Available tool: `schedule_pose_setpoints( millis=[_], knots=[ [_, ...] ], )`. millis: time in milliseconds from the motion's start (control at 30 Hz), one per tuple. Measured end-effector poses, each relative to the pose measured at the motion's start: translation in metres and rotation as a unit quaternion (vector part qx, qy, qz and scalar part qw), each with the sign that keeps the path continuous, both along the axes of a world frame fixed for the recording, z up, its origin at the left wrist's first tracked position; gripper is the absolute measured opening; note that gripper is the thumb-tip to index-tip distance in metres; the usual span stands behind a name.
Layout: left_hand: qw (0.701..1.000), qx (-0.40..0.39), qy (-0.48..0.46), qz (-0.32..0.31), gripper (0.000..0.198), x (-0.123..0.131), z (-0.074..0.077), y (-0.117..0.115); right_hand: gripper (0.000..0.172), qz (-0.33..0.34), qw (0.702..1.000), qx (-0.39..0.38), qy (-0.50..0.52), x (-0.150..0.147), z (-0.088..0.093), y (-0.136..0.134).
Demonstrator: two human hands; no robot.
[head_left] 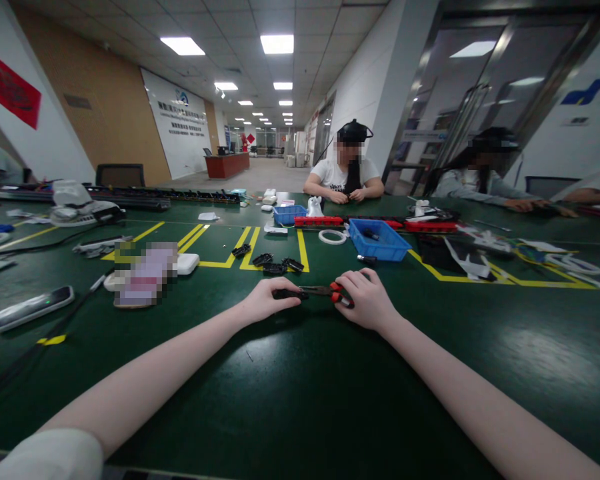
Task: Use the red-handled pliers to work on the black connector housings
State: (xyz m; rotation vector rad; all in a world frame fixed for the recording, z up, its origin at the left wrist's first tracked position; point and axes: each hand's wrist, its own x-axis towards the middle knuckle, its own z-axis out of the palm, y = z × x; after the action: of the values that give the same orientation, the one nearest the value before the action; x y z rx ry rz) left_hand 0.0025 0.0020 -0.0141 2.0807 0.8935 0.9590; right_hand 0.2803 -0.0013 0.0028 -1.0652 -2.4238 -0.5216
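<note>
Both my forearms reach out over a dark green table [300, 400]. My left hand [265, 300] is closed on a small black part [286, 293] at table level. Red-handled pliers [325, 291] sit in my right hand [365, 300], fingers wrapped round the handles. The metal jaws of the pliers point left and meet the black part between my two hands. Several more small black parts [273, 262] lie loose on the table just beyond my hands.
A blue bin [379, 240] stands behind my right hand, a smaller blue bin [289, 214] and a white tape ring [332, 237] further back. Yellow floor-style lines [230, 257] mark the table. Two people sit at the far side. A white remote-like device [30, 308] lies left.
</note>
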Motion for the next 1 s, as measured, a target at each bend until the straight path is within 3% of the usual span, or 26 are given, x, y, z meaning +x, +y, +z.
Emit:
schedule_pose_setpoints(
  millis=[700,1000],
  knots=[
    [0.999,0.030,-0.033,-0.017,0.022,0.0003,-0.0011,0.0006,0.026,-0.004,1.000,-0.021,-0.013,0.0008,-0.0028,0.0025],
    [0.998,0.049,-0.044,-0.021,0.025,-0.0003,-0.0015,0.0022,0.025,0.025,0.998,-0.055,-0.015,0.0015,0.0002,0.0052]
  ],
)
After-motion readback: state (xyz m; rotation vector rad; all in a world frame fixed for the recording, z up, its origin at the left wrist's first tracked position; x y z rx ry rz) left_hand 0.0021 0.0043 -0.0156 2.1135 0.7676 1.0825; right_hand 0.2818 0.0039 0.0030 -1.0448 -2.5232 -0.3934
